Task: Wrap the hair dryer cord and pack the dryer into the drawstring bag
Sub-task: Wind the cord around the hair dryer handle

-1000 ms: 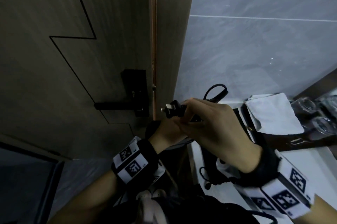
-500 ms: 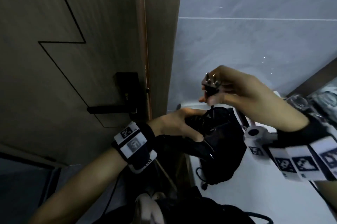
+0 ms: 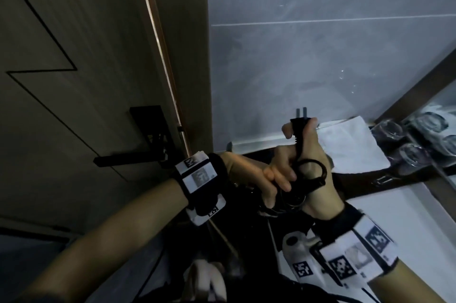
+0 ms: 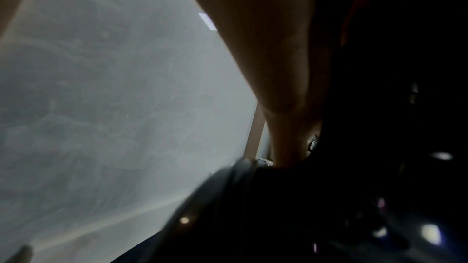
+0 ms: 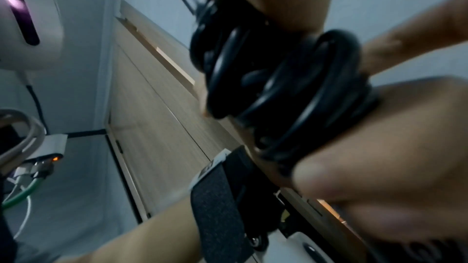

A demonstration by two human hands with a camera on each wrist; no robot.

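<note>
In the head view my right hand [image 3: 312, 147] pinches the black plug [image 3: 299, 126] upright, prongs pointing up. A loop of black cord [image 3: 312, 173] hangs just below it against my palm. My left hand [image 3: 276, 178] curls its fingers round the bundle of wound cord pressed between both hands. The right wrist view shows several black cord coils [image 5: 286, 87] close up, with my right hand's fingers [image 5: 405, 157] beside them. The dryer's body is mostly hidden under my hands. In the left wrist view a dark, blurred mass [image 4: 354, 187] lies under my left hand [image 4: 266, 47]. I cannot make out the drawstring bag.
A wooden door with a black lever handle [image 3: 130, 158] stands at the left, a grey tiled wall [image 3: 320, 55] behind. On the white counter [image 3: 407, 218] lie a folded white towel [image 3: 352, 144] and glasses [image 3: 414, 139] at the far right.
Half a second ago my right hand held the plug high above the black dryer. It has come back down against my left hand, with another loop of cord laid on.
</note>
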